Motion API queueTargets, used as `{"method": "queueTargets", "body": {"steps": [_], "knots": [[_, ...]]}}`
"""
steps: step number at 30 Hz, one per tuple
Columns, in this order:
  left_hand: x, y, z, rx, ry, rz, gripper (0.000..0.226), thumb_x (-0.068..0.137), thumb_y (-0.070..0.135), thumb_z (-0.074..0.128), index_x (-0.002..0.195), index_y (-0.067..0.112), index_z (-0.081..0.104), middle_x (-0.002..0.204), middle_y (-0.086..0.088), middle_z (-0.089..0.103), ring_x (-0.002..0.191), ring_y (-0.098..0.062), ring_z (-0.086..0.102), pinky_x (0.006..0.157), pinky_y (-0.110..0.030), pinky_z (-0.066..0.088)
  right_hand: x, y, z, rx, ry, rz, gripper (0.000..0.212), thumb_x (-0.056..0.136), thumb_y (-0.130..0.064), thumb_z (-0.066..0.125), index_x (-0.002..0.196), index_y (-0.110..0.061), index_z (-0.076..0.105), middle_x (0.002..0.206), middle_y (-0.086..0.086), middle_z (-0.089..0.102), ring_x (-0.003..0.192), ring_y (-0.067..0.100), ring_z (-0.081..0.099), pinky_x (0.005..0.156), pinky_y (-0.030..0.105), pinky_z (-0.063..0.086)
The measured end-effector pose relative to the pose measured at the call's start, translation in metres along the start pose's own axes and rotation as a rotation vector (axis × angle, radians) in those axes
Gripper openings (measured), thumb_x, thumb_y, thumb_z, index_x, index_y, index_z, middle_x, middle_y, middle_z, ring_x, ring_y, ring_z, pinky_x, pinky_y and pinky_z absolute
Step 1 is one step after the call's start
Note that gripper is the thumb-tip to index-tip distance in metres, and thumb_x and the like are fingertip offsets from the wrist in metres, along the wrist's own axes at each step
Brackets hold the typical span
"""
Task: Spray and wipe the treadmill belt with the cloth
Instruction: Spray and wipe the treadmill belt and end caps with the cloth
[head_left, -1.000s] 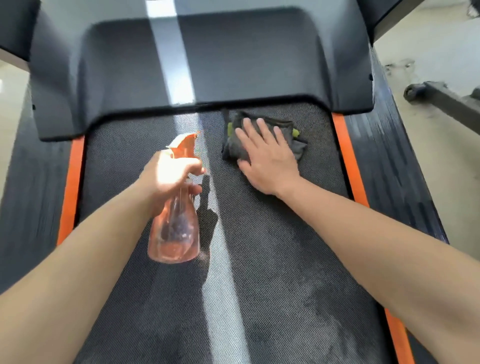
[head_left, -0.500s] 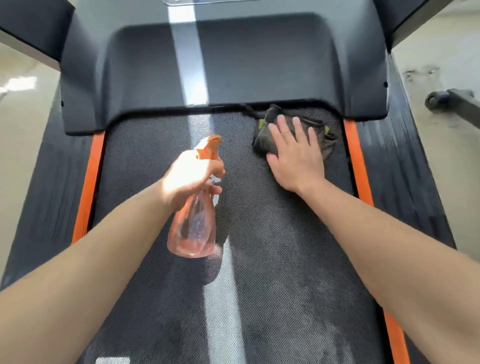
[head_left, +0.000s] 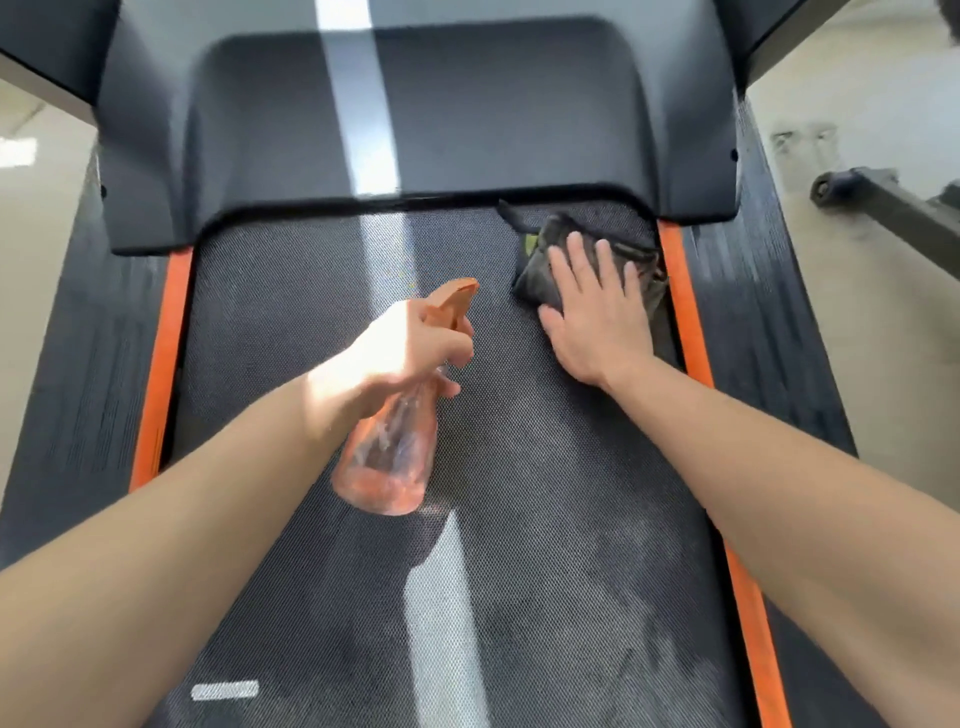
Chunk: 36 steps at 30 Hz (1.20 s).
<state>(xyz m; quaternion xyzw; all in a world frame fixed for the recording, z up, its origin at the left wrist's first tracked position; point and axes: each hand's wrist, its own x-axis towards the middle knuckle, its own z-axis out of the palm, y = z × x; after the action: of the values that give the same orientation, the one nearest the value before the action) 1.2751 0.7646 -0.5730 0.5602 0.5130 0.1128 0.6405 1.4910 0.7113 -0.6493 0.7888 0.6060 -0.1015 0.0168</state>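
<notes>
The left hand (head_left: 405, 353) grips the translucent orange plastic spray bottle (head_left: 387, 457) by its neck, the right hand (head_left: 597, 312) flat beyond it, fingers spread.

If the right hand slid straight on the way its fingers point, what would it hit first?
Likely the motor cover, at its lower edge. The right hand lies flat on the cloth, fingers aimed that way; the cloth would get there first. Depth is unclear.
</notes>
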Motion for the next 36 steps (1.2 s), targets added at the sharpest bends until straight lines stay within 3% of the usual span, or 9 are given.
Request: {"method": "queueTargets", "body": {"steps": [2, 4, 9, 14, 21, 24, 28, 32, 36], "knots": [[-0.004, -0.004, 0.006, 0.009, -0.028, -0.004, 0.045, 0.059, 0.007, 0.063, 0.103, 0.003, 0.070, 0.092, -0.013, 0.060, 0.084, -0.023, 0.060, 0.049, -0.029, 0.058, -0.042, -0.012, 0.010, -0.024, 0.016, -0.147, 0.072, 0.096, -0.051, 0.039, 0.162, -0.025, 0.023, 0.171, 0.001, 0.014, 0.157, 0.029, 0.013, 0.125, 0.054, 0.014], [-0.008, -0.009, 0.011, 0.012, -0.046, 0.002, 0.046, 0.060, 0.009, 0.065, 0.107, 0.009, 0.069, 0.089, -0.014, 0.061, 0.079, -0.023, 0.060, 0.049, -0.029, 0.058, -0.088, -0.021, 0.019, -0.012, -0.019, -0.268, 0.073, 0.093, -0.052, 0.035, 0.160, -0.026, 0.028, 0.170, 0.000, 0.019, 0.157, 0.028, 0.016, 0.125, 0.053, 0.016], [-0.014, -0.022, 0.033, 0.084, -0.007, -0.036, 0.014, 0.079, -0.004, 0.070, 0.091, 0.004, 0.072, 0.072, -0.007, 0.060, 0.058, -0.016, 0.054, 0.044, -0.024, 0.053, -0.180, -0.028, 0.036, -0.098, -0.097, -0.426, 0.073, 0.094, -0.051, 0.045, 0.161, -0.027, 0.026, 0.170, 0.000, 0.018, 0.157, 0.028, 0.015, 0.124, 0.051, 0.018], [-0.037, -0.029, 0.055, 0.153, -0.125, -0.093, 0.014, 0.067, 0.009, 0.071, 0.081, 0.010, 0.068, 0.077, -0.010, 0.060, 0.069, -0.022, 0.057, 0.054, -0.032, 0.060, -0.203, -0.021, 0.026, -0.139, -0.210, -0.398, 0.073, 0.097, -0.043, 0.055, 0.161, -0.024, 0.026, 0.169, 0.002, 0.020, 0.155, 0.032, 0.023, 0.119, 0.056, 0.027], [-0.056, -0.031, 0.076, 0.139, -0.111, -0.105, 0.011, 0.072, 0.008, 0.070, 0.082, 0.013, 0.070, 0.079, -0.007, 0.064, 0.052, -0.014, 0.063, 0.071, -0.041, 0.063, -0.261, -0.037, 0.007, 0.008, -0.407, -0.071, 0.068, 0.109, -0.035, 0.033, 0.162, -0.032, -0.009, 0.168, -0.008, -0.022, 0.157, 0.026, -0.015, 0.126, 0.056, 0.003], [-0.058, -0.024, 0.088, 0.160, -0.156, -0.093, 0.017, 0.065, 0.014, 0.073, 0.081, 0.016, 0.070, 0.080, -0.007, 0.064, 0.051, -0.015, 0.061, 0.063, -0.035, 0.062, -0.285, -0.042, 0.021, 0.023, -0.318, -0.023, 0.066, 0.103, -0.045, 0.031, 0.164, -0.030, 0.010, 0.172, -0.004, -0.005, 0.158, 0.029, -0.002, 0.123, 0.060, 0.014], [-0.048, -0.012, 0.099, 0.203, -0.197, -0.077, 0.018, 0.075, 0.010, 0.077, 0.090, 0.014, 0.068, 0.086, -0.011, 0.060, 0.040, -0.012, 0.058, 0.078, -0.051, 0.061, -0.263, -0.021, 0.026, -0.078, -0.196, -0.172, 0.073, 0.086, -0.058, 0.041, 0.154, -0.031, 0.040, 0.171, 0.004, 0.015, 0.157, 0.034, 0.013, 0.123, 0.061, 0.017], [-0.047, -0.003, 0.102, 0.249, -0.172, -0.055, 0.023, 0.069, 0.014, 0.076, 0.090, 0.015, 0.066, 0.087, -0.011, 0.062, 0.042, -0.015, 0.063, 0.077, -0.050, 0.061, -0.247, 0.001, 0.035, -0.148, -0.178, -0.293, 0.088, 0.082, -0.072, 0.050, 0.159, -0.038, 0.026, 0.172, 0.005, 0.008, 0.157, 0.036, 0.010, 0.122, 0.063, 0.011], [-0.049, 0.005, 0.098, 0.218, -0.148, -0.086, 0.021, 0.082, -0.001, 0.069, 0.098, 0.011, 0.064, 0.092, -0.018, 0.060, 0.041, -0.016, 0.064, 0.079, -0.049, 0.057, -0.266, -0.013, 0.048, -0.059, -0.086, -0.192, 0.083, 0.084, -0.072, 0.048, 0.157, -0.039, 0.031, 0.171, 0.004, 0.017, 0.154, 0.038, 0.018, 0.118, 0.065, 0.020]]}}
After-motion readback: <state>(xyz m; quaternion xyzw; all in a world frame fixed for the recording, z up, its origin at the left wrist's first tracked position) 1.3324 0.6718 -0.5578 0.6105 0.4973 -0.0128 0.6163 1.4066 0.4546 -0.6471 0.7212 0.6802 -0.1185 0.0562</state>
